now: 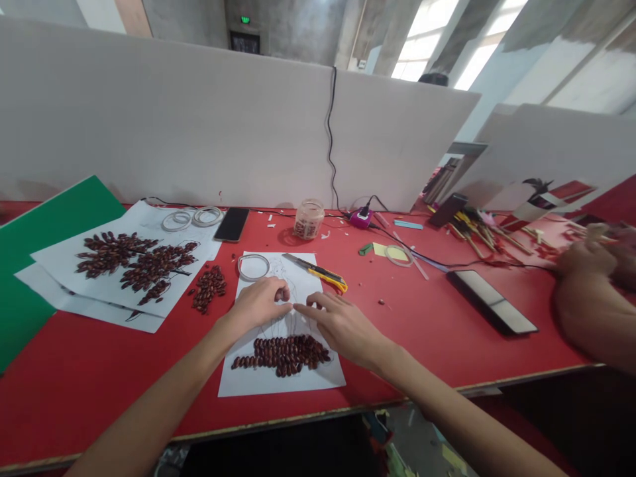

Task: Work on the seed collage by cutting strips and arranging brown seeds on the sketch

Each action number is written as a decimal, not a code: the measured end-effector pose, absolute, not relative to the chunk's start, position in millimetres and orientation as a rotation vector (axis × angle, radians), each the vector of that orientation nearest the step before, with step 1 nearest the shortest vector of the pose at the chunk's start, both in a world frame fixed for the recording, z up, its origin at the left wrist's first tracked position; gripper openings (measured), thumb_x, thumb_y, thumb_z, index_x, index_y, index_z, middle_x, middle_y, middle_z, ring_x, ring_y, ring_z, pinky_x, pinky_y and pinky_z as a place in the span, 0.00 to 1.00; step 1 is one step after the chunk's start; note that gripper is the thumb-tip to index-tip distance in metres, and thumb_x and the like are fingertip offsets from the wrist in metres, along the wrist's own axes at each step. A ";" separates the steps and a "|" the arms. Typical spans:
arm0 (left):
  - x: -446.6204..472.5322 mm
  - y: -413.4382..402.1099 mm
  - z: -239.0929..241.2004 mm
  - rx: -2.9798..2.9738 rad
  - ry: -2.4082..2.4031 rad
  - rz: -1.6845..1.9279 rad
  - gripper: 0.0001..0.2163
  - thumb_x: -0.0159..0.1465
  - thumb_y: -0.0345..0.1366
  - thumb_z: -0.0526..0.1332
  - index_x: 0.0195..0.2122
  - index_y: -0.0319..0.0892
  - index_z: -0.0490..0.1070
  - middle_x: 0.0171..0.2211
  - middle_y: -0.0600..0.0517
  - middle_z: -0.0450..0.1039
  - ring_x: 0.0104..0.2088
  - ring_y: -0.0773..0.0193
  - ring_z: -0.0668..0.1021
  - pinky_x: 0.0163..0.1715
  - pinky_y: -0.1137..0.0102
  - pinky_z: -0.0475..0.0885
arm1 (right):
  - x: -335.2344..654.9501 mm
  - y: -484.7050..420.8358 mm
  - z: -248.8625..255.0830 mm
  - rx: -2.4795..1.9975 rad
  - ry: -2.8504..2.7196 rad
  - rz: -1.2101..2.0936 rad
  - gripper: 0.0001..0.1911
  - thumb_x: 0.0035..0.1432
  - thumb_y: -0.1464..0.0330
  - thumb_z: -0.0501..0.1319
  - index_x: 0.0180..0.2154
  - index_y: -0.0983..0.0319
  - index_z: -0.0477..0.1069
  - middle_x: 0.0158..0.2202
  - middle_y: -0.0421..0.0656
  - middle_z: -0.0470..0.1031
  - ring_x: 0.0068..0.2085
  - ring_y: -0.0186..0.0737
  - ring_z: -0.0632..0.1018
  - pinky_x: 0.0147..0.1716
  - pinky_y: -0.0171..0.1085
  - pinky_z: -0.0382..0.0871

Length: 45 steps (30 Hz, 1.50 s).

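Drawing sheet (238, 384) at lower centre has seeds (285, 354) below, unfilled lines (293, 324) above; left hand (261, 303) and right hand (345, 324) fingers half-bent, grip unclear.

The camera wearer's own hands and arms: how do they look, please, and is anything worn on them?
The left hand and right hand are ungloved and slender. The left forearm and right forearm are bare, with no sleeve, watch or bracelet showing. Fine markings are too small to tell.
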<state>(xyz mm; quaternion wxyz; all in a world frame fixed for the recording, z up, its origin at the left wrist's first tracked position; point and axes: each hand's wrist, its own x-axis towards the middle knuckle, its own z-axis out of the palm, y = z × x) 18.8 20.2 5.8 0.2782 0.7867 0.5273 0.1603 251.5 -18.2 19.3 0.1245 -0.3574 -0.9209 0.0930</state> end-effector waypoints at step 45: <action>-8.5 19.8 13.2 1.990 1.408 0.837 0.09 0.72 0.42 0.53 0.40 0.44 0.69 0.36 0.51 0.77 0.37 0.60 0.76 0.36 0.66 0.70 | 242.8 17.4 26.1 -1.113 -1.568 0.947 0.12 0.68 0.65 0.54 0.48 0.60 0.72 0.41 0.45 0.76 0.40 0.39 0.79 0.46 0.41 0.74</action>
